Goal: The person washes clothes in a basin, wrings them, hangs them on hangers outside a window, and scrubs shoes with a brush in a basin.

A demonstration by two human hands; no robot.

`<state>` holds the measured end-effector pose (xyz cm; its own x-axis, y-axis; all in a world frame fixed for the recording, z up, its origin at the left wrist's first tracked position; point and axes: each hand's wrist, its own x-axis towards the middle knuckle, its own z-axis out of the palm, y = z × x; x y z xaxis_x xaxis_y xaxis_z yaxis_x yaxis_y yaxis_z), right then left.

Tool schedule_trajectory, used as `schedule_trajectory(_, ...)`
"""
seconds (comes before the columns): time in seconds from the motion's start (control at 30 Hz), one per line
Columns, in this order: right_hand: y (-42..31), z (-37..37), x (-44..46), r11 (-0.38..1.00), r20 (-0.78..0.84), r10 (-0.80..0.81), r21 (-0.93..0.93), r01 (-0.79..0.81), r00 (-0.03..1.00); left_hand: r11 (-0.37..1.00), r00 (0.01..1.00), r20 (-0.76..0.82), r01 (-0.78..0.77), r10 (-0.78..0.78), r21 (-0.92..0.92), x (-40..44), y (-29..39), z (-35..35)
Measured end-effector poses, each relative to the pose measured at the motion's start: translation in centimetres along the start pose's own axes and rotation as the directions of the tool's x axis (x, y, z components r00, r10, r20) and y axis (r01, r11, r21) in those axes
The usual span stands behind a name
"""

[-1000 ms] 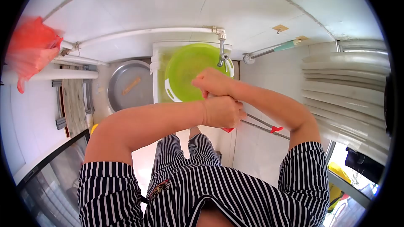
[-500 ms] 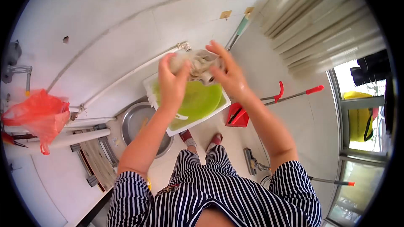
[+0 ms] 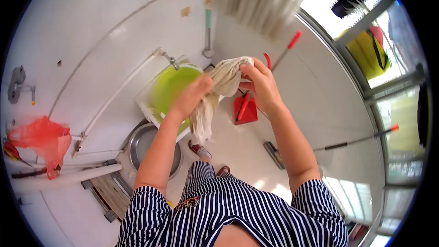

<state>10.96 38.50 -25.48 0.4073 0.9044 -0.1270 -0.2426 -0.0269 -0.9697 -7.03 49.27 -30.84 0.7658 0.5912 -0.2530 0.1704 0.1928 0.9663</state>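
A wrung, pale beige cloth point(image 3: 225, 75) stretches between my two hands in front of the sink. My right hand point(image 3: 261, 80) grips its bunched end, with the thumb and fingers closed on the fabric. On the other side, my left hand point(image 3: 193, 95), a little blurred, is closed around the cloth's middle. A loose end hangs down below that hand. Behind my left hand a light green basin point(image 3: 165, 84) sits in the white sink point(image 3: 145, 105), under a metal tap point(image 3: 172, 60). My left hand and the cloth cover part of the basin.
A round metal basin point(image 3: 133, 148) stands on the floor left of my feet. To the right are a red dustpan point(image 3: 247, 113) and a floor squeegee or mop head point(image 3: 273, 154). A red plastic bag point(image 3: 43, 139) hangs on the left wall. A curtain point(image 3: 260, 0) hangs ahead.
The crumpled cloth has been drawn out longer, with an end now hanging down. Both hands have moved toward me, off the sink's far side. My view has turned to the right.
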Motion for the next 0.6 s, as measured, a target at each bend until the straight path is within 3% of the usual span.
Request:
schedule_trajectory(0.03, -0.1, -1.6, -1.3, 1.000, -0.055, -0.002, 0.023, 0.003, 0.998, 1.000, 0.999, 0.041, 0.004, -0.004, 0.014, -0.3, -0.8, 2.1)
schedule_trajectory(0.1, -0.7, -3.4, -5.2, 0.996, -0.104, -0.002, 0.084, 0.011, 0.995, 0.977, 0.939, 0.339, -0.127, 0.064, 0.169, -1.1, -2.7, 6.0)
schedule_trajectory(0.27, -1.0, -7.4, -13.2, 0.955, -0.314, 0.003, 0.282, 0.090, 0.949, 0.998, 0.877, 0.480, -0.023, -0.004, 0.051, -3.6, -2.3, 12.4)
schedule_trajectory(0.33, 0.2, -10.0, -15.1, 0.991, -0.336, -0.071, 0.082, 0.105, 0.939, 0.999, 0.850, 0.524, -0.039, 0.043, -0.020, -3.7, -2.6, 14.4)
schedule_trajectory(0.37, 0.3, -11.2, -16.8, 0.989, -0.375, -0.083, 0.086, 0.124, 0.923, 0.999, 0.828, 0.560, -0.041, 0.037, -0.005, -3.5, -2.7, 15.4)
schedule_trajectory(0.4, 0.4, -12.3, -18.5, 0.901, -0.395, -0.336, -0.398, 0.170, 0.855, 0.997, 0.838, 0.541, -0.043, 0.067, -0.057, -3.0, -2.9, 16.2)
schedule_trajectory(0.43, 0.4, -13.2, -20.1, 0.600, -0.297, -0.550, -0.791, 0.122, 0.781, 0.993, 0.847, 0.522, -0.046, 0.097, -0.110, -2.7, -2.8, 17.0)
schedule_trajectory(0.47, 0.8, -14.1, -21.5, 0.423, -0.237, -0.667, -0.901, 0.097, 0.706, 0.994, 0.823, 0.561, -0.044, 0.092, -0.099, -2.3, -2.5, 17.6)
schedule_trajectory(0.5, 1.2, -14.7, -22.9, 0.426, -0.271, -0.673, -0.903, 0.061, 0.688, 0.997, 0.813, 0.576, -0.058, 0.082, -0.060, -1.8, -2.2, 18.0)
schedule_trajectory(0.57, 1.6, -15.8, -25.8, 0.301, -0.265, -0.773, -0.953, -0.034, 0.577, 0.997, 0.780, 0.622, -0.073, 0.071, -0.023, -1.2, -1.8, 19.3)
schedule_trajectory(0.6, 1.2, -16.2, -27.5, 0.303, -0.287, -0.775, -0.951, -0.067, 0.563, 0.994, 0.765, 0.642, 0.020, 0.053, -0.105, -1.0, -1.7, 19.9)
